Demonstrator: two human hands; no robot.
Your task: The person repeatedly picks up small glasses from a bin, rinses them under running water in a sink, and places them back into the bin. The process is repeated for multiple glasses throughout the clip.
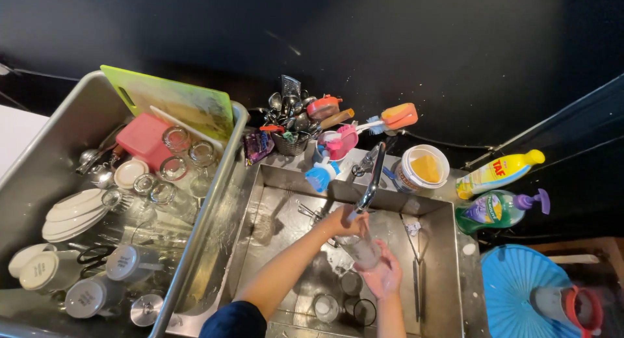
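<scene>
A clear drinking glass (pixel 361 250) is held over the steel sink (pixel 434 260), just under the spout of the chrome tap (pixel 372 182). My right hand (pixel 383 276) grips the glass from below and the side. My left hand (pixel 343 220) sits at the top of the glass, at its rim, with the fingers bent toward the opening. Further glasses (pixel 326 307) stand on the sink bottom below the hands.
A metal drying tray (pixel 214 208) at left holds plates (pixel 73 213), mugs (pixel 84 298), upturned glasses and a green cutting board (pixel 175 103). Behind the sink stand a cutlery holder (pixel 290 120), brushes, a sponge tub (pixel 424 168) and soap bottles (pixel 497 208). A blue cover (pixel 517 292) lies at right.
</scene>
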